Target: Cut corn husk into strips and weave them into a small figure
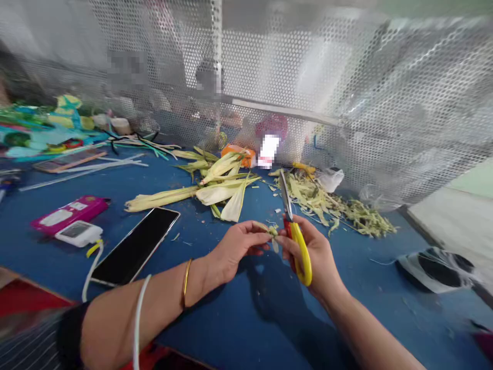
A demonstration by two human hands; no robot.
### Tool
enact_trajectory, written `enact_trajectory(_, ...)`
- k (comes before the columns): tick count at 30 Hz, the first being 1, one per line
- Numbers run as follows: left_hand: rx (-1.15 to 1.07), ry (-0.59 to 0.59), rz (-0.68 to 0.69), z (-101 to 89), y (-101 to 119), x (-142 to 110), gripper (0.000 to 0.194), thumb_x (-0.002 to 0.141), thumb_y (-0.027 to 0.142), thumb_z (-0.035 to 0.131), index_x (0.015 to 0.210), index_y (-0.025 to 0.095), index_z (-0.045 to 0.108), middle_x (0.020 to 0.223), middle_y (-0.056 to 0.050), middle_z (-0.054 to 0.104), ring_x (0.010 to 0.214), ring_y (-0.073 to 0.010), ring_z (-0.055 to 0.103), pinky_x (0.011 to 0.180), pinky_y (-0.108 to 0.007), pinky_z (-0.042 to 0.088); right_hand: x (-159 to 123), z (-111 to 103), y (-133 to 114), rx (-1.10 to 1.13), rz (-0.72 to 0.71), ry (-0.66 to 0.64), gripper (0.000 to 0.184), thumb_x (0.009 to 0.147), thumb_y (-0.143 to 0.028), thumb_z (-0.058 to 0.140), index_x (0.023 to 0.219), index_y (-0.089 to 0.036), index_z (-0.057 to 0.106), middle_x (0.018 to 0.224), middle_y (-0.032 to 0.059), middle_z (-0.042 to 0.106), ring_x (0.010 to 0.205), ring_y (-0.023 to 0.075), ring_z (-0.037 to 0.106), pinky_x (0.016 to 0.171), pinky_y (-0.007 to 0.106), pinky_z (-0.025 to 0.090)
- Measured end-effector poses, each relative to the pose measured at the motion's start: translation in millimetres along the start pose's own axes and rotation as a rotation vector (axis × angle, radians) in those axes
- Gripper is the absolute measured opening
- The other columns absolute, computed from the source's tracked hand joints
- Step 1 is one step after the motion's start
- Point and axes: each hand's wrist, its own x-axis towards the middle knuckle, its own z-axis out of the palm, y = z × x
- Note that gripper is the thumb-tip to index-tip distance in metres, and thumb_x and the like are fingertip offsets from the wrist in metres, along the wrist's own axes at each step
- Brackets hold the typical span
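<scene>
Between my fingertips, over the blue table, is a small piece of pale green corn husk (273,231), bunched or folded. My left hand (241,246) pinches it from the left side. My right hand (310,249) touches its other side with thumb and fingertips, and also carries scissors (301,252) with yellow and red handles. The scissor blades (285,194) point up and away, apparently closed. Beyond my hands lies a pile of whole corn husks (221,187). Trimmed husk scraps (314,198) are heaped to the right of it.
A black phone (136,246), a magenta packet (71,213) and a white device (79,233) with a cable are at left. The cable crosses my left forearm. A perforated metal screen (265,67) borders the back. At right lies a black-and-clear plastic item (435,270).
</scene>
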Motion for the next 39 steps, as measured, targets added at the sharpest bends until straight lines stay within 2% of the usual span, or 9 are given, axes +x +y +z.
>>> enact_trajectory(3, 0.016, -0.023, 0.016, -0.1, 0.9, -1.3, 0.023, 0.066, 0.030, 0.078, 0.080, 0.015, 0.067, 0.078, -0.001, 0.066, 0.072, -0.0129, 0.060, 0.069, -0.026, 0.043, 1.5, 0.9, 0.7, -0.012, -0.009, -0.003, 0.053, 0.059, -0.026, 0.086, 0.105, -0.023, 0.061, 0.074, -0.0057, 0.066, 0.043, 0.0056, 0.053, 0.034, 0.015, 0.038)
enact_trajectory(6, 0.020, 0.010, 0.043, -0.2, 1.2, -1.0, 0.023, 0.069, 0.035, 0.076, 0.078, 0.015, 0.069, 0.077, -0.002, 0.066, 0.071, -0.0115, 0.058, 0.067, -0.024, 0.042, 1.6, 1.2, 1.0, -0.031, -0.007, -0.023, 0.052, 0.060, -0.026, 0.085, 0.106, -0.023, 0.060, 0.073, -0.0059, 0.066, 0.041, 0.0057, 0.052, 0.035, 0.016, 0.038)
enact_trajectory(10, 0.020, 0.055, 0.056, -0.3, 0.3, 1.2, 0.019, 0.067, 0.030, 0.077, 0.076, 0.014, 0.071, 0.072, -0.001, 0.065, 0.065, -0.0091, 0.054, 0.064, -0.023, 0.039, 0.4, 3.3, -0.8, -0.056, 0.003, -0.055, 0.054, 0.060, -0.027, 0.085, 0.107, -0.022, 0.060, 0.071, -0.0055, 0.065, 0.041, 0.0068, 0.053, 0.036, 0.018, 0.039)
enact_trajectory(15, 0.069, 0.032, 0.079, 1.1, -2.4, 1.8, 0.019, 0.066, 0.028, 0.078, 0.074, 0.013, 0.069, 0.060, 0.003, 0.058, 0.054, -0.0067, 0.044, 0.055, -0.023, 0.031, -0.2, 6.5, -5.5, -0.061, -0.005, -0.005, 0.059, 0.056, -0.028, 0.086, 0.107, -0.021, 0.058, 0.071, -0.0039, 0.066, 0.046, 0.0086, 0.055, 0.039, 0.019, 0.041)
enact_trajectory(21, 0.149, 0.029, 0.104, 1.9, -0.9, 1.1, 0.012, 0.069, 0.024, 0.073, 0.073, 0.013, 0.069, 0.061, 0.003, 0.058, 0.056, -0.0073, 0.045, 0.057, -0.023, 0.032, -0.3, 5.2, -5.4, -0.081, 0.045, -0.059, 0.058, 0.058, -0.034, 0.085, 0.106, -0.021, 0.055, 0.068, -0.0052, 0.064, 0.040, 0.0077, 0.053, 0.033, 0.017, 0.035)
enact_trajectory(28, 0.242, -0.011, 0.092, 1.4, 1.1, 0.0, 0.013, 0.073, 0.025, 0.069, 0.068, 0.013, 0.066, 0.058, 0.003, 0.055, 0.057, -0.0083, 0.044, 0.058, -0.024, 0.033, -0.4, 2.9, -3.1, -0.100, -0.020, -0.086, 0.053, 0.065, -0.035, 0.082, 0.107, -0.021, 0.053, 0.066, -0.0059, 0.063, 0.040, 0.0070, 0.052, 0.033, 0.016, 0.036)
enact_trajectory(35, 0.321, -0.020, 0.142, 1.7, -1.3, 0.5, 0.011, 0.078, 0.024, 0.065, 0.073, 0.014, 0.063, 0.062, 0.004, 0.053, 0.059, -0.0086, 0.042, 0.058, -0.023, 0.032, -0.9, 4.6, -2.5, -0.078, -0.004, -0.076, 0.053, 0.063, -0.030, 0.082, 0.106, -0.022, 0.053, 0.067, -0.0064, 0.063, 0.039, 0.0068, 0.052, 0.032, 0.016, 0.037)
enact_trajectory(39, 0.467, -0.024, 0.212, -1.8, -3.0, 1.8, 0.011, 0.082, 0.024, 0.060, 0.078, 0.015, 0.062, 0.067, 0.003, 0.055, 0.060, -0.0093, 0.041, 0.058, -0.024, 0.031, -1.5, 5.9, -2.3, -0.072, 0.016, -0.073, 0.055, 0.061, -0.029, 0.082, 0.107, -0.021, 0.053, 0.068, -0.0058, 0.064, 0.040, 0.0070, 0.052, 0.031, 0.015, 0.035)
